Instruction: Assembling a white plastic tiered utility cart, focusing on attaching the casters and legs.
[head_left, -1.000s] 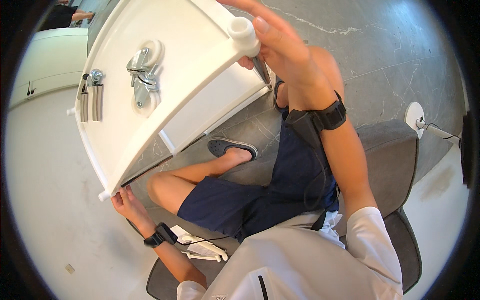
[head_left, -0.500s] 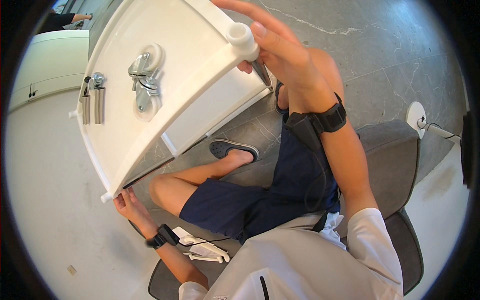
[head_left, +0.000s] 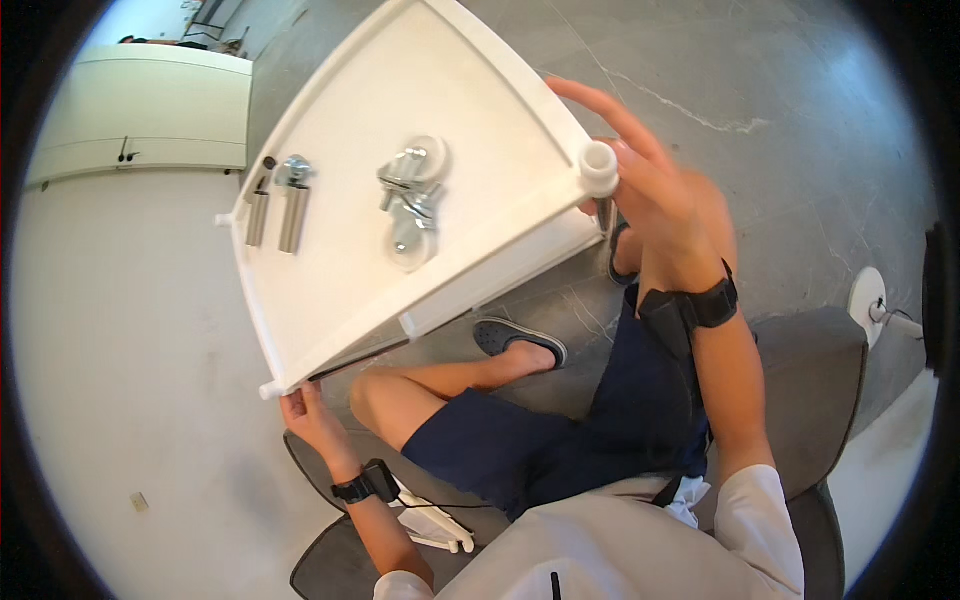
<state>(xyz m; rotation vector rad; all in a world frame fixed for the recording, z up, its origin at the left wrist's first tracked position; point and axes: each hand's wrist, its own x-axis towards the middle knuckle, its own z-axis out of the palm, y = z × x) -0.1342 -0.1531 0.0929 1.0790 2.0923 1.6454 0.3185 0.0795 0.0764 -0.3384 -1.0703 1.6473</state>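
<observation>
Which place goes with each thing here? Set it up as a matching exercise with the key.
Things:
1. left hand
2. right hand
3. metal caster
4. two metal cylinders

Places:
A. lying near the middle of the white panel
B. at the panel's lower corner, by a small peg
C. at the panel's right corner, by the white tube end
D. lying near the panel's left edge

Pairs: 1-B, 2-C, 3-A, 4-D
</observation>
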